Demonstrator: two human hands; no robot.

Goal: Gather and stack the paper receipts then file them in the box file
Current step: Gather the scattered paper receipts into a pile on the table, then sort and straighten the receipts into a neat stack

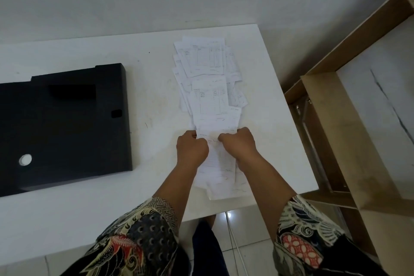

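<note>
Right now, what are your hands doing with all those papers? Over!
Left hand, right hand both shut on the white paper receipts, still scattered. Flat black box file closed, lying left. Nothing in the way.

Thin printed paper receipts [210, 87] lie on a smooth matt white table [89, 208] beside a matt black box file [62, 132], near a bare wooden shelf [349, 141] and glossy floor tiles [251, 231].

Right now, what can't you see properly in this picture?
Head view only:
- Writing on the receipts: too small and faint to read.
- Receipts under the left hand and right hand: covered by the hands.
- Box file: left end cut off by the picture edge; its inside is closed from view.
</note>
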